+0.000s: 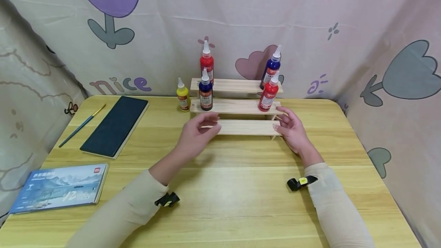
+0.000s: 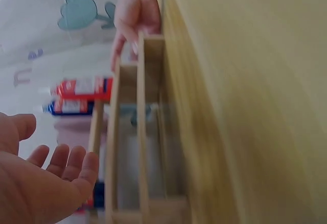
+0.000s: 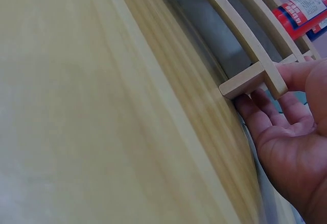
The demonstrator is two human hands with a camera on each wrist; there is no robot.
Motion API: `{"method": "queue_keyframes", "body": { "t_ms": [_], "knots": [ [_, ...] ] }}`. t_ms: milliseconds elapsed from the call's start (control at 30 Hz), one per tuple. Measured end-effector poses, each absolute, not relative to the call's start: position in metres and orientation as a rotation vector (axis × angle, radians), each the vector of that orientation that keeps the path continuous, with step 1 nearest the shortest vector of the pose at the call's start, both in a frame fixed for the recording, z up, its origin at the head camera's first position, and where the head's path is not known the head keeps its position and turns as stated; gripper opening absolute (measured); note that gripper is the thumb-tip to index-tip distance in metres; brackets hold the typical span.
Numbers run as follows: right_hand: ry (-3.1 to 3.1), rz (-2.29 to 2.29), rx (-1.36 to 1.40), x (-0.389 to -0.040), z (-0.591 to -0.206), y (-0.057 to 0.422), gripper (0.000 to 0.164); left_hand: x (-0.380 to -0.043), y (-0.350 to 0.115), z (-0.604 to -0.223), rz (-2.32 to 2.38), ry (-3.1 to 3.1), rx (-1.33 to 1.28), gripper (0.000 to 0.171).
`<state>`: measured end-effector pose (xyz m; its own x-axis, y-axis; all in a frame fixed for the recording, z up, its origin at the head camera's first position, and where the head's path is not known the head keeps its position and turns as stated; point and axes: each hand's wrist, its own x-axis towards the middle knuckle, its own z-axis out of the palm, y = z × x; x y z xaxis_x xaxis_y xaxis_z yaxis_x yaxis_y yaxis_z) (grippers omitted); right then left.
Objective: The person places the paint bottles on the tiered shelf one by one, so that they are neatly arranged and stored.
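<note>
A three-tier wooden display rack (image 1: 249,127) stands at the back of the table. My right hand (image 1: 293,131) grips its right end, thumb on the lowest shelf and fingers around the end by the leg (image 3: 245,81). Near the left end of that shelf, my left hand (image 1: 197,135) holds nothing, its fingers loosely bent and apart from the thumb. On the top shelf are a red paint bottle (image 1: 207,63) at left and a dark blue one (image 1: 273,65) at right. The middle shelf bears another dark blue bottle (image 1: 206,98) at left and a red one (image 1: 268,98) at right.
A smaller yellow paint bottle (image 1: 183,98) stands on the table just left of the rack. Farther left lie a dark notebook (image 1: 115,125), a thin paintbrush (image 1: 82,126) and a flat blue box (image 1: 65,186). A patterned cloth (image 1: 165,41) hangs behind the table.
</note>
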<state>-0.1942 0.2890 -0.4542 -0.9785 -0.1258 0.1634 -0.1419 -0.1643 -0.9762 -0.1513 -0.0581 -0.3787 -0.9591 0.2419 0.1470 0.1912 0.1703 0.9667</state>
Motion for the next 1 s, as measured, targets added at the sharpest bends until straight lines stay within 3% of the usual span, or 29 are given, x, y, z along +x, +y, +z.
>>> {"method": "queue_keyframes", "body": {
  "t_ms": [433, 1000],
  "knots": [
    [-2.027, 2.363, 0.333, -0.193, -0.452, 0.288, 0.067, -0.177, -0.131, -0.392, 1.930, 2.563, 0.124, 0.043],
    [-2.063, 2.356, 0.305, -0.193, -0.452, 0.289, 0.066, -0.231, -0.153, -0.392, 1.885, 2.672, -0.032, 0.049]
  ]
}}
